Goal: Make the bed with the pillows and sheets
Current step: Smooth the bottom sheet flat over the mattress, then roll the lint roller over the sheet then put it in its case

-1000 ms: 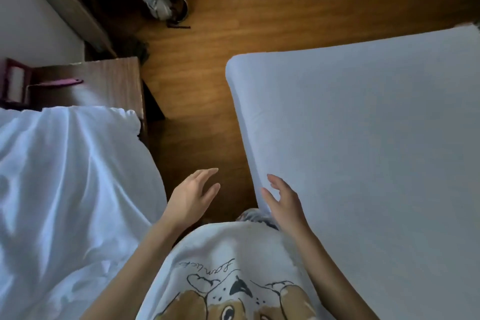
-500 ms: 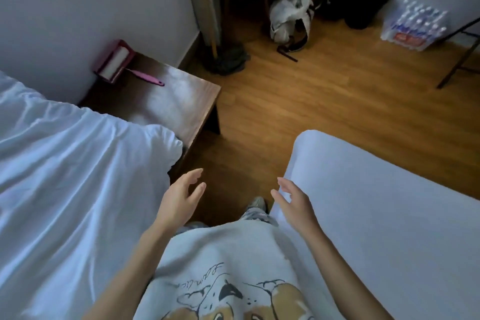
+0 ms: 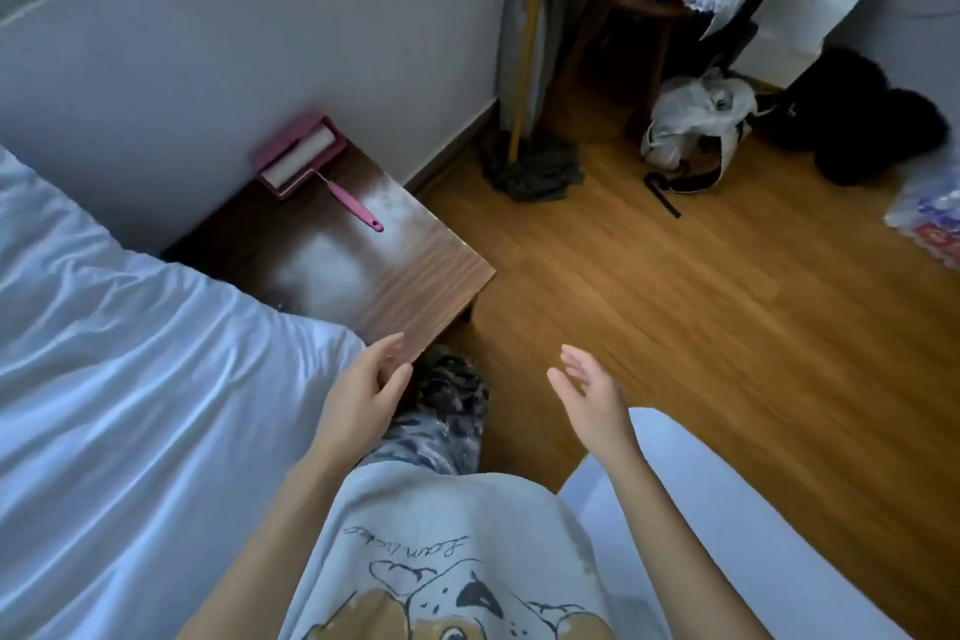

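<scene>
Item: white sheet [image 3: 135,405], rumpled, lay spread over the bed at the left of the view. A second, smooth white bed surface [image 3: 769,551] occupied the lower right. Left hand [image 3: 358,400] hung between the two, fingers relaxed and loosely extended, holding nothing. Right hand [image 3: 589,403] likewise, fingers spread, empty. Beyond: wooden bedside table [image 3: 395,270] touching the sheet's edge, bearing a pink lint roller [image 3: 311,161]; wood floor [image 3: 727,301].

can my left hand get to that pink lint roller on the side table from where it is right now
Probably yes. The left hand is open and holds nothing, just past the near corner of the wooden side table. The lint roller lies at the table's far edge by the wall, with bare tabletop between; it may need a lean.
</scene>
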Demonstrator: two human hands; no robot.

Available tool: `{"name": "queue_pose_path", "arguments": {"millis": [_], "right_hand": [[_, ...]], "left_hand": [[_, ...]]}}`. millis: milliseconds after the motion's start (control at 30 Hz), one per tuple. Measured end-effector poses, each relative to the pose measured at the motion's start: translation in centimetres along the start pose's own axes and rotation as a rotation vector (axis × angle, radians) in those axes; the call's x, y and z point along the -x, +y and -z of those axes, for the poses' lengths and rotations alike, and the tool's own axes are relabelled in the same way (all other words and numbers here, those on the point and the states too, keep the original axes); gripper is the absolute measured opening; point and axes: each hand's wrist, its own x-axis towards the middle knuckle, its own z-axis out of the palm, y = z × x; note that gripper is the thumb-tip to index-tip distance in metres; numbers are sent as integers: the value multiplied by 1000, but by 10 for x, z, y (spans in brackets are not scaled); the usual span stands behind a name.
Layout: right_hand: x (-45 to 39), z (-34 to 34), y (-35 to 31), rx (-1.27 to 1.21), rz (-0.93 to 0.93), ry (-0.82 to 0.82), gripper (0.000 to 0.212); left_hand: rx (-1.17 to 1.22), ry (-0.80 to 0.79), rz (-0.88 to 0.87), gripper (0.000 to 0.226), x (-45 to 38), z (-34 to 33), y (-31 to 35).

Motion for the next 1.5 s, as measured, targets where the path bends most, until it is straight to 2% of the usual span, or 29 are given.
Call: {"name": "queue_pose_path", "arguments": {"millis": [267,433,533,667,767,867,1000,1100,1200,1267,1333,1367,1433,1500], "right_hand": [[-114,-42,-107,217,87,-175,46],[-183,-82,-163,361,143,-306,46],[-236,-121,-184,440,197,-336,47],[-295,-178,-207,516,196,-367,53],[-322,-218,-214,566,255,-344,56],[-352,-260,-210,613,347,-300,59],[-384,-305,-201,726,456,-313,65],[-404,-323,-195,831,524,-281,57],[-416,-332,-193,851,614,-198,27],[-421,-333,-192,833,610,-219,11],[-425,-330,-193,774,519,-296,14],[-426,-328,-193,765,481,-333,18],[-426,-321,-194,744,481,-343,23],[-424,-317,-196,728,495,-351,22]], "left_hand": [[178,161,149,31,-137,56,2],[124,220,276,31,-190,93,-4],[9,235,319,34,-228,110,-19],[-262,214,248,39,-294,134,-39],[-404,219,188,42,-351,152,-60],[-496,228,209,44,-403,161,-87],[-569,120,250,60,-452,165,-127],[-535,42,325,65,-473,168,-150],[-496,-35,335,77,-481,172,-158],[-355,-147,389,92,-481,173,-156],[-199,-166,420,103,-477,171,-154],[-130,-168,441,100,-475,169,-152],[-22,-175,494,95,-472,164,-148],[55,-186,526,104,-472,162,-148]]}}
